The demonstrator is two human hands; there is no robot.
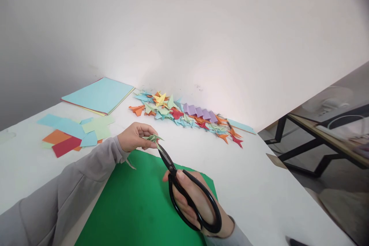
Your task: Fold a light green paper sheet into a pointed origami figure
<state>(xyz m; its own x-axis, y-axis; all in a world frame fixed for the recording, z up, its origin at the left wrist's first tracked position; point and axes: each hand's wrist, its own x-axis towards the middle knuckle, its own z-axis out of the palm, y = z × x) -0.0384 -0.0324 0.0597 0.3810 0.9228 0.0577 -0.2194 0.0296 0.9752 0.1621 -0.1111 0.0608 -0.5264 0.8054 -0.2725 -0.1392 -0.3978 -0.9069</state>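
Note:
My left hand [137, 137] pinches a small folded piece of light green paper [153, 137] between thumb and fingers, above the far edge of a green sheet [138, 200]. Black-handled scissors [172, 169] are in my right hand [198, 196], with fingers and thumb through the large loops. Their blades point up and left, and the tips reach the underside of the folded paper. Whether the blades close on the paper cannot be made out. The green sheet lies flat on the white table below both hands.
Many folded paper shapes [170, 112] in several colours lie in a row along the wall. Loose coloured paper pieces [67, 147] are at the left, with a stack of light blue sheets [99, 95] behind them. A dark object [296, 242] shows at the near right edge.

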